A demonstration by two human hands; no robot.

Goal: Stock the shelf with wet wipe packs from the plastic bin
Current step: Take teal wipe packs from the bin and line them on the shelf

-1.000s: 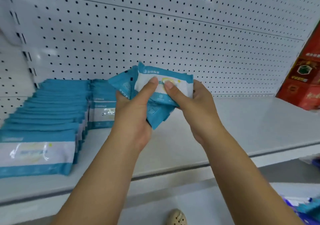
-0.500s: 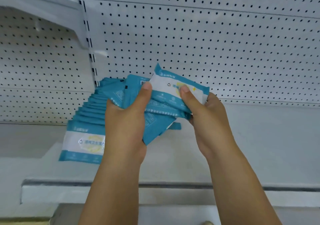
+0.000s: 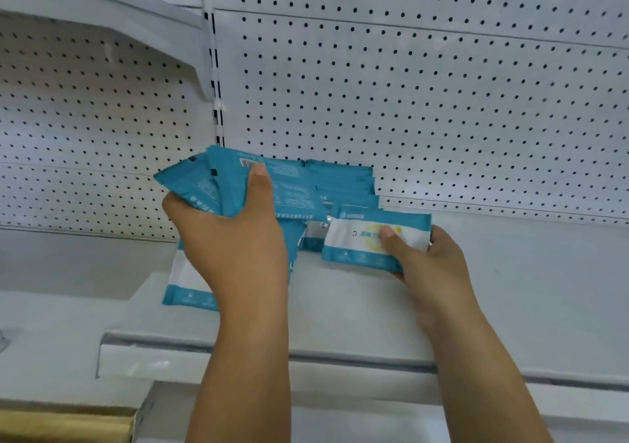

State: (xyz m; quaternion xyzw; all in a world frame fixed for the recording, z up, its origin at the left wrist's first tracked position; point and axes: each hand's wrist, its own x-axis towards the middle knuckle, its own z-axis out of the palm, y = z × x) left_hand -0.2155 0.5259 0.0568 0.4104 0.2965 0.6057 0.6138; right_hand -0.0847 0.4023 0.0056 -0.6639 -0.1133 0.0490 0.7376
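Stocking a shelf (image 3: 340, 310) that holds a row of packs (image 3: 343, 180).
Left hand (image 3: 235, 241) grips a fanned bunch (image 3: 231, 184); right hand (image 3: 434, 267) pinches one pack (image 3: 357, 238).

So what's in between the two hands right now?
Head view: the single pack pinched by the right hand fills most of the gap to the left hand, which grips a bunch of packs. Behind it sits the row of shelved packs.

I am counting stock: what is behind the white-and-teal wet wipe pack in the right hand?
A row of teal plastic packs lies behind it, reaching the white pegboard wall. The held pack hides the row's front.
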